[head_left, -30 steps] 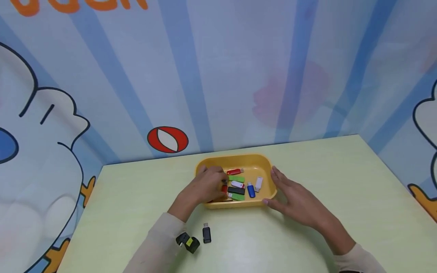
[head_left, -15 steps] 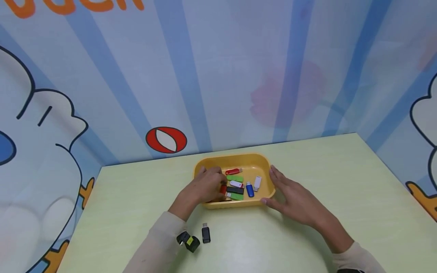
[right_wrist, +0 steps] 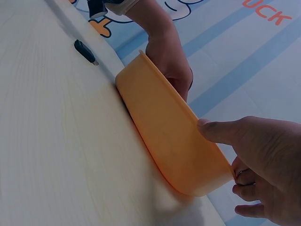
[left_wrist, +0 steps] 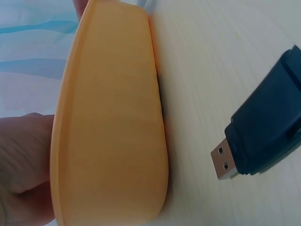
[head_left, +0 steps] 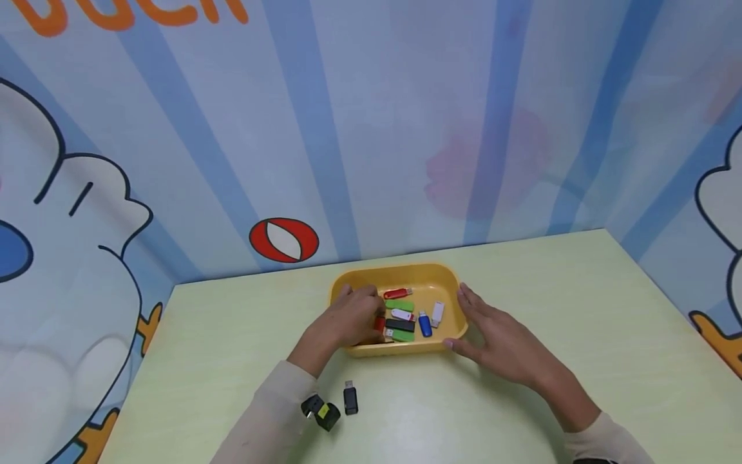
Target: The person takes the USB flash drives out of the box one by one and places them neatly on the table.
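A yellow plastic tray point(head_left: 400, 348) holds several USB sticks. Reaching into its left end, my left hand point(head_left: 344, 320) has its fingers bent down among them. The fingertips are hidden, so any grip there cannot be seen. Beside those fingers lies a red stick point(head_left: 379, 323), partly covered. My right hand point(head_left: 501, 338) spans the tray's right front corner with fairly straight fingers. In the right wrist view its thumb touches the rim of the tray point(right_wrist: 164, 136). Other sticks inside include a black one point(head_left: 400, 325), a blue one point(head_left: 426, 324) and a white one point(head_left: 437, 314).
A black USB stick point(head_left: 350, 398) lies on the pale table point(head_left: 417, 412) in front of the tray, near the left forearm. It appears close up in the left wrist view. Behind the table stands a printed blue backdrop point(head_left: 382, 129).
The view shifts slightly. Both hands keep their places at the tray, with only a small movement of the left fingers at most. The visible sticks lie as before.
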Demonstrator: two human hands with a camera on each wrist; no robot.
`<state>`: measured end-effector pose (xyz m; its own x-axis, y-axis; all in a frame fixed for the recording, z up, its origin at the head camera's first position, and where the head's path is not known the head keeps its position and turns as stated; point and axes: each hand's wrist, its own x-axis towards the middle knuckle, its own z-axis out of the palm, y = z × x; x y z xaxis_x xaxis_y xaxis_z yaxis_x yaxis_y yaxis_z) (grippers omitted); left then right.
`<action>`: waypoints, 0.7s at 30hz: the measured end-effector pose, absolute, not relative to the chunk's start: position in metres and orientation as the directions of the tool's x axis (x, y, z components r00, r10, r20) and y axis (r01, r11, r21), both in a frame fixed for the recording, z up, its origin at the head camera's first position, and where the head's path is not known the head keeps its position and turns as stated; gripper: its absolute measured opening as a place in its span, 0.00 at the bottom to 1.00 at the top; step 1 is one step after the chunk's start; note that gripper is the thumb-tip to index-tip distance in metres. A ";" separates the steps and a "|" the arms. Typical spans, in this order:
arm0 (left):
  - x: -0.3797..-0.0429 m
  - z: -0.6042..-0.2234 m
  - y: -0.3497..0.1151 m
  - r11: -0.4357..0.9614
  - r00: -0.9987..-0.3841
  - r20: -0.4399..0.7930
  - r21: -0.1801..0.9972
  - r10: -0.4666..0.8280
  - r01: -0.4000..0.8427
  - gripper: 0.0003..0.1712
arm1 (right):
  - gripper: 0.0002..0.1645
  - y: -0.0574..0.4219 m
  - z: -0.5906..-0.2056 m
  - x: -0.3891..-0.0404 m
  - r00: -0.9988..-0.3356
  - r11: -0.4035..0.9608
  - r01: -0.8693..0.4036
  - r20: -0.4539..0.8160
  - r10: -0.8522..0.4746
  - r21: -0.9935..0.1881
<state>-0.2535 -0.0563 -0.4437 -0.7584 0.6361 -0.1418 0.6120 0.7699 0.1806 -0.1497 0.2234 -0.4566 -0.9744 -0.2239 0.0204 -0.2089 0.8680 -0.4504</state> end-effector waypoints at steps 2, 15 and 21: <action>-0.253 -0.442 -0.056 0.771 -0.758 -0.144 0.171 0.636 0.614 0.27 | 0.60 0.224 -0.457 -0.150 -0.973 0.869 -0.216 0.026 -0.228 -0.445; -0.246 -0.428 -0.058 0.778 -0.780 -0.100 0.226 0.618 0.587 0.30 | 0.61 0.226 -0.457 -0.150 -0.971 0.868 -0.220 0.021 -0.236 -0.446; -0.244 -0.426 -0.064 0.789 -0.798 -0.114 0.284 0.591 0.544 0.29 | 0.60 0.225 -0.456 -0.149 -0.970 0.865 -0.227 0.024 -0.243 -0.447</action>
